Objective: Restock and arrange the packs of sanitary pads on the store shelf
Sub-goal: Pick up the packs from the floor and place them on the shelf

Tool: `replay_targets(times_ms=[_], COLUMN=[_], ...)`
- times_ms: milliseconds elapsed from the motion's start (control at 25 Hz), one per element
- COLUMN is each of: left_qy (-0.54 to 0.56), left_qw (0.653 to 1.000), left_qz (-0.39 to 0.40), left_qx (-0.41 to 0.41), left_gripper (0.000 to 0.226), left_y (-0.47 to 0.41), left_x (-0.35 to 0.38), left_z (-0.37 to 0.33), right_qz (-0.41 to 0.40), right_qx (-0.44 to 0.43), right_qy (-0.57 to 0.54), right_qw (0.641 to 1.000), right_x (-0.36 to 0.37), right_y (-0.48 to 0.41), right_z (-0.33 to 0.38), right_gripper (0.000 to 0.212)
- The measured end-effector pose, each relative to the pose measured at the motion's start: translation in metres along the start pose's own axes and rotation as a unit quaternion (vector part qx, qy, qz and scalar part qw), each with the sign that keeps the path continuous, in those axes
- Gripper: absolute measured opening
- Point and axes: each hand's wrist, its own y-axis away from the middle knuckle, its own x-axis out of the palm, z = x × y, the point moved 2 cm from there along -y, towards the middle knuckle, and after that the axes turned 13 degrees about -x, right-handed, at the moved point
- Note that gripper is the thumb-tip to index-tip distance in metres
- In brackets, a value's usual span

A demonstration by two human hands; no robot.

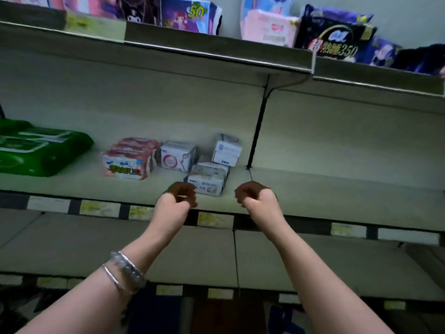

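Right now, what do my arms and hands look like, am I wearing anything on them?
No sleeves are in view on either arm; the left hand and right hand are ungloved. The left wrist carries a pale beaded bracelet and a thin silver bangle.

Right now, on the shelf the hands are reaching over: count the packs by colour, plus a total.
Green pack: 1
Pink pack: 1
White packs: 3
Total: 5
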Motion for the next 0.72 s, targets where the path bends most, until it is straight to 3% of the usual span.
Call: replay_targets(times_ms=[80, 280, 400, 520, 720], left_qy=[-0.017, -0.055, -0.108, -0.160, -0.092], left_qw=[1.000, 0.996, 0.990, 0.981, 0.990], left_qz=[-0.004, 0.044, 0.053, 0.071, 0.067], left_qx=[-0.004, -0.046, -0.075, -0.079, -0.087], left_gripper=[0.017, 0.010, 0.016, 0.033, 0.051], left_y=[-0.031, -0.089, -0.111, -0.123, -0.136], left_x=[-0.007, -0.017, -0.015, -0.007, -0.007], left_z=[0.004, 0.017, 0.023, 0.022, 0.025], right_qz=[0.017, 0.087, 0.139, 0.148, 0.098], right_qx=[0.033, 0.059, 0.058, 0.054, 0.019], right_qy=[0.029, 0.100, 0.123, 0.154, 0.171], right_qw=[0.999, 0.989, 0.981, 0.975, 0.980], right_x=[0.021, 0.063, 0.084, 0.093, 0.088], right_y=[-0.030, -0.086, -0.102, -0.106, -0.108], right_z=[-0.011, -0.044, -0.066, -0.082, -0.087], right_gripper=[0.003, 0.059, 0.074, 0.074, 0.062])
